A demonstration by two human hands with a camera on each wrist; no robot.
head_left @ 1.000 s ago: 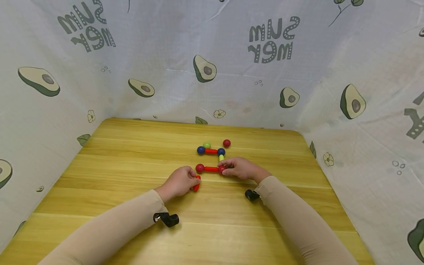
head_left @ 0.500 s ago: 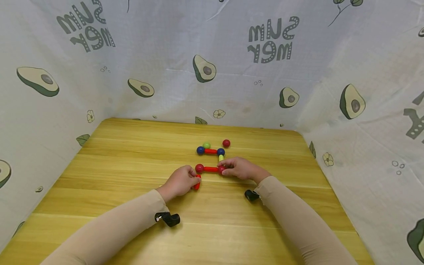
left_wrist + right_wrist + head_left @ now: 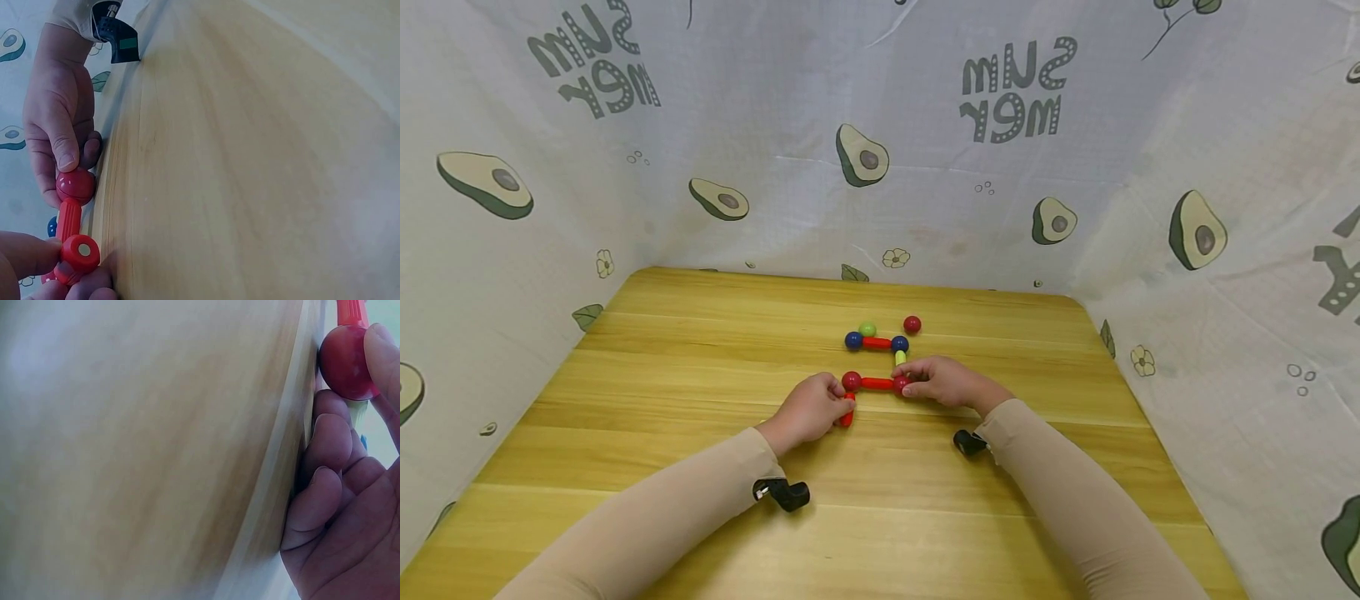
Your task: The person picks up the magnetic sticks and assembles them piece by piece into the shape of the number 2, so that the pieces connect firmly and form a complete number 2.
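Red rod (image 3: 847, 420) sits near the middle of the bench (image 3: 715, 342), well apart from its left, right and far edges. Wood stretches widely to the left, back to the patterned cloth (image 3: 737, 100), and on the near side between the sleeves (image 3: 655, 517). Its long axis runs nearly fore and aft, leaning slightly rightward at the far end, which points at the left ball (image 3: 852, 381); whether they touch cannot be told. The near end shows a pale round spot. The left grip (image 3: 808, 410) pinches the rod between thumb and fingers. The right grip (image 3: 951, 382) pinches the right ball (image 3: 901, 385). A crosswise rod (image 3: 877, 384) joins both balls, square to the held one. Beyond, the yellow rod (image 3: 901, 358) leads to a blue ball (image 3: 900, 344).
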